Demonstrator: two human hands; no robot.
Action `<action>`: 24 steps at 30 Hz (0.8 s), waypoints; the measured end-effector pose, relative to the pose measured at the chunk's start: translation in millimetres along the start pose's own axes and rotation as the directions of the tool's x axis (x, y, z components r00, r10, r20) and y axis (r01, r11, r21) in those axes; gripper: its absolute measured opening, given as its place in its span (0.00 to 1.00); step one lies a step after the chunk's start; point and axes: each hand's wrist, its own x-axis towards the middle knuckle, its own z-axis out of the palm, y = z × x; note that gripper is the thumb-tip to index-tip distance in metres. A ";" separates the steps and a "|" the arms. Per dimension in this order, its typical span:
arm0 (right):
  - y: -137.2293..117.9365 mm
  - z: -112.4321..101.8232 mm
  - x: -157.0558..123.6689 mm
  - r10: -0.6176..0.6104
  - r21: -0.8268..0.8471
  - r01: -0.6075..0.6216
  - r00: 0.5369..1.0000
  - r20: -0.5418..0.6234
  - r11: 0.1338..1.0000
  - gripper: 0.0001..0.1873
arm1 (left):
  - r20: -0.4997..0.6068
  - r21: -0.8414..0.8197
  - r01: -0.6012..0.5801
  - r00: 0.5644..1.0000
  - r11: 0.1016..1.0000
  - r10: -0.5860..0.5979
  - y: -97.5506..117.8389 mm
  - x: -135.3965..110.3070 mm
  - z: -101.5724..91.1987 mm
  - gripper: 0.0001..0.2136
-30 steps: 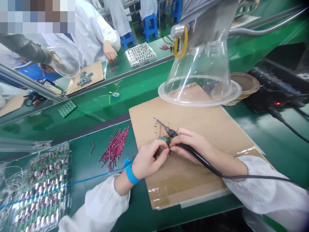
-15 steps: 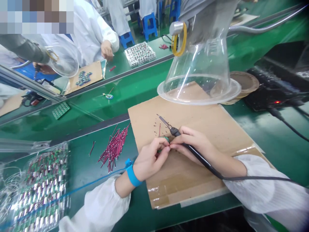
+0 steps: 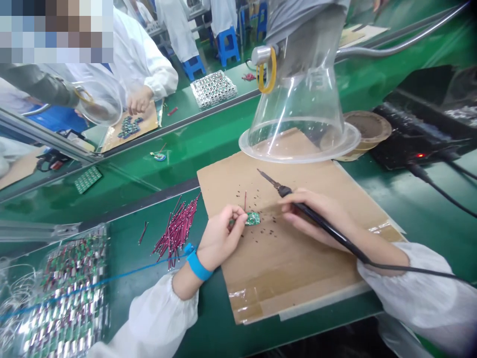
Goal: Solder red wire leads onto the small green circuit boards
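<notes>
Left hand (image 3: 219, 238) pinches a green circuit board (image 3: 252, 218); right hand (image 3: 313, 214) clamps a soldering iron (image 3: 328, 228) just clear; the tip (image 3: 263, 175) next needs bringing onto the board.

You count two of your own: your left hand (image 3: 219, 238) and your right hand (image 3: 316, 214). You also have one soldering iron (image 3: 335, 233), one small green circuit board (image 3: 252, 218), one blue wrist strap (image 3: 197, 266), one cardboard sheet (image 3: 298, 263) and one clear fume hood (image 3: 298, 129).

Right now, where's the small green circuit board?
In the head view, the green circuit board is at the fingertips of the left hand, over the cardboard sheet, left of the right hand and its soldering iron.
</notes>
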 end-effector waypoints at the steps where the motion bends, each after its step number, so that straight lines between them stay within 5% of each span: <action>1: 1.1 -3.0 -3.7 0.053 0.065 -0.051 0.998 -0.031 0.997 0.15 | 0.009 0.026 -0.015 1.000 1.000 0.015 -0.3 1.5 0.1 0.05; 4: 0.0 -8.7 -11.7 0.220 0.287 -0.180 0.969 -0.116 0.941 0.14 | 0.032 0.080 -0.094 0.995 0.992 0.092 2.0 3.8 1.9 0.04; 8: -2.8 -14.8 -13.9 0.326 0.313 -0.260 0.927 -0.183 0.914 0.03 | 0.073 0.061 -0.105 0.992 0.993 0.100 5.6 5.0 1.4 0.04; 17: -0.4 -17.6 -12.4 0.360 0.319 -0.283 0.908 -0.214 0.904 0.04 | 0.189 0.106 -0.196 0.966 0.975 0.174 -7.0 21.5 -23.4 0.03; 24: -2.2 -16.7 -11.5 0.357 0.339 -0.258 0.893 -0.274 0.905 0.04 | 0.181 0.188 -0.213 0.967 0.959 0.180 -10.3 17.9 -22.0 0.02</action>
